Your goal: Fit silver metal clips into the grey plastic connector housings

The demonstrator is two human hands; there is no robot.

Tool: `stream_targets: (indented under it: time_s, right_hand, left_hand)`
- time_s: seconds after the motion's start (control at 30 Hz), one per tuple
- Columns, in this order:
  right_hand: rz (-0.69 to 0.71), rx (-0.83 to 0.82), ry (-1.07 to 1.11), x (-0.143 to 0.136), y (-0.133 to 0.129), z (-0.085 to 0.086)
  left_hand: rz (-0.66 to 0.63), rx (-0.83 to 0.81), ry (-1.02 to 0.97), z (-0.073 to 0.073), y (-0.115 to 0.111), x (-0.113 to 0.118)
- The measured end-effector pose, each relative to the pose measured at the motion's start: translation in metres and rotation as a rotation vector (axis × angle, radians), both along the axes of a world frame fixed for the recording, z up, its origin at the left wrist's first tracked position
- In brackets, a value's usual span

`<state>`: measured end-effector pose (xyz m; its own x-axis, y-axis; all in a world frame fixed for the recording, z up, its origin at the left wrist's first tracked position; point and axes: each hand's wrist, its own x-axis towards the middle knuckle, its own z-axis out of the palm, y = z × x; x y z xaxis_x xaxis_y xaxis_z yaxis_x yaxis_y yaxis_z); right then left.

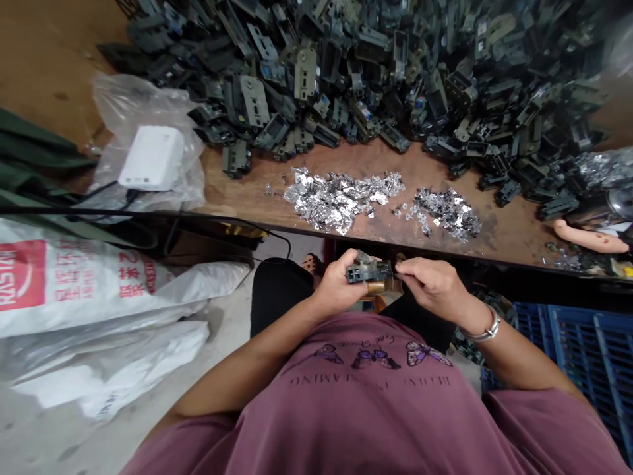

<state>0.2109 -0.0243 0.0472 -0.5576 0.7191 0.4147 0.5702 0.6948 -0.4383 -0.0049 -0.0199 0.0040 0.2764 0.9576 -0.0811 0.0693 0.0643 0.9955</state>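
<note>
My left hand (341, 285) is closed around a dark grey-green plastic housing (368, 270) in front of my chest, just off the table's front edge. A brass-coloured cylindrical piece (380, 286) shows beneath the housing. To its right, my right hand (431, 284) is closed in a pinch near the housing's right end; what its fingertips hold is too small to name. On the wooden table (237, 204) beyond my hands lie a larger heap of shiny metal pieces (326, 201) and a smaller heap (452, 212).
A big pile of dark housings (346, 72) covers the table's back. A white box (153, 158) rests on clear plastic at the left, with a black cable (212, 218) along the edge. White sacks (99, 284) lie left; blue crates (588, 349) stand right.
</note>
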Motion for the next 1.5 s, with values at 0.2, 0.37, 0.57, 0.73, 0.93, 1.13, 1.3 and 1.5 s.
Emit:
stream_targets:
  time_s: [0.2,0.37,0.57,0.73,0.93,1.13,1.3,1.5]
  right_hand:
    - [0.077,0.126,-0.038,-0.013,-0.008,-0.029]
    - [0.053,0.115,0.011,-0.016,-0.01,-0.037]
    - [0.024,0.108,0.068,-0.018,-0.015,-0.04]
    - [-0.038,-0.249,0.195,-0.016,-0.017,-0.043]
    - [-0.366,-0.783,0.736,-0.018,-0.021,-0.047]
    - [-0.364,-1.26,1.068,-0.046,-0.013,-0.054]
    - [-0.258,-1.441,1.295,-0.055,-0.005,-0.054]
    - [-0.144,-1.183,0.875,-0.043,0.004,-0.042]
  left_hand:
    - [-0.075,0.076,0.087,-0.001,-0.006,-0.006]
    - [-0.087,0.113,0.112,0.0,-0.008,-0.007]
    - [-0.084,0.065,0.117,-0.001,-0.009,-0.006]
    - [-0.079,0.054,0.149,-0.006,-0.011,-0.007]
    - [0.048,0.033,0.159,-0.009,-0.013,-0.01]
    - [0.071,0.131,0.074,-0.018,-0.015,-0.006]
    - [0.063,0.121,-0.12,-0.027,-0.014,-0.013]
    - [-0.223,-0.435,-0.401,0.001,-0.002,-0.03]
